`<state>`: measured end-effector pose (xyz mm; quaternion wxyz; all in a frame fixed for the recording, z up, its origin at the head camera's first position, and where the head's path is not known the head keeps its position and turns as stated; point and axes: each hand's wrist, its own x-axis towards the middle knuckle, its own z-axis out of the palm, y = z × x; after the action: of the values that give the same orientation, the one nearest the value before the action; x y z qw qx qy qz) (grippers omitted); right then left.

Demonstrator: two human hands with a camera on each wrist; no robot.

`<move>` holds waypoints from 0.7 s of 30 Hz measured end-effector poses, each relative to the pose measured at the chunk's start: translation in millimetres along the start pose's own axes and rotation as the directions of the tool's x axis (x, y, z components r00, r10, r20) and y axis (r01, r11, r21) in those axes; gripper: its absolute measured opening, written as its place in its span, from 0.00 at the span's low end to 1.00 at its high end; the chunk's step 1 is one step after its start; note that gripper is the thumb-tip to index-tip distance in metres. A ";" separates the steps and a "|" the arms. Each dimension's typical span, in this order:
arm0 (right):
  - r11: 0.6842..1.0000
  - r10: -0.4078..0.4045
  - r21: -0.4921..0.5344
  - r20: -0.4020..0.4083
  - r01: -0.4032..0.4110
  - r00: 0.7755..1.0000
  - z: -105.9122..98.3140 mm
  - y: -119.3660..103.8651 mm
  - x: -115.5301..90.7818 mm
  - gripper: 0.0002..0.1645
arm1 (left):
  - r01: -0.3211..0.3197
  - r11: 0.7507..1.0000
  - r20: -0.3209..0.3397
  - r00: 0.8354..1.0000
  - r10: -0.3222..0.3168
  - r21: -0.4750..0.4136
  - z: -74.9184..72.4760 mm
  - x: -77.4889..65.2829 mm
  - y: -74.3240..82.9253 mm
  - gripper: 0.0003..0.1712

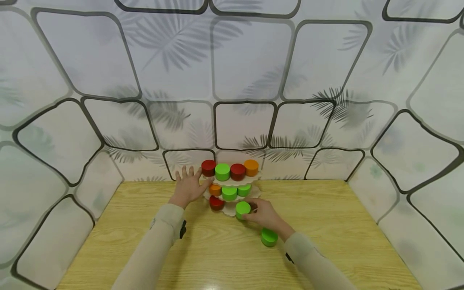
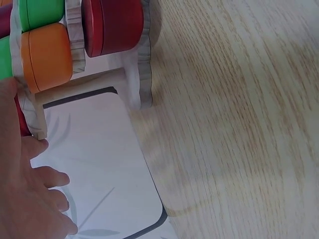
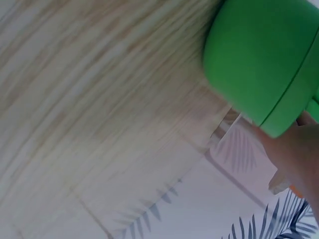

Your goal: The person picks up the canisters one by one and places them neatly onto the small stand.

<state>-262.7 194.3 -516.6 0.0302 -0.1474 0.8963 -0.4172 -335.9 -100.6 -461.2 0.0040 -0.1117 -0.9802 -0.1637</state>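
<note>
A pale tiered stand (image 1: pixel 229 208) with wavy-edged shelves is at the back of the table, bearing round boxes. My left hand (image 1: pixel 188 187) is at its left side, fingers spread and thumb by the top shelf; in the left wrist view the hand (image 2: pixel 30 199) touches the shelf edge. My right hand (image 1: pixel 266 213) pinches a green round box (image 1: pixel 243 209) at the bottom shelf. Whether that box rests on the shelf is unclear. Another green round box (image 1: pixel 269 237) is on the table under my right wrist, and a green round box (image 3: pixel 264 59) looms large in the right wrist view.
The top shelf carries a dark red box (image 1: pixel 208 168), a green, another red and an orange one (image 1: pixel 251 168). An orange box (image 1: pixel 215 189) and two green ones fill the middle; a red box (image 1: pixel 216 203) sits bottom left. Patterned cloth walls (image 1: pixel 246 125) enclose the wooden table (image 1: pixel 326 209).
</note>
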 end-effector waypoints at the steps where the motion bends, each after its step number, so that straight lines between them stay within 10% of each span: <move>1: 1.000 0.002 -0.003 -0.002 -0.002 1.000 1.4 -0.7 0.6 0.29 | 0.001 1.000 0.001 1.000 -0.001 0.003 -0.1 0.0 0.1 0.53; 21: 0.999 0.051 0.012 -0.089 -0.050 0.995 11.2 -13.3 2.5 0.30 | 0.011 1.000 0.005 1.000 -0.011 0.003 -0.5 1.3 -0.5 0.53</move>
<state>-259.9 177.2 -513.6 0.0016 -0.1057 0.8980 -0.4270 -337.3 -100.9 -460.7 0.0008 -0.1069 -0.9810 -0.1618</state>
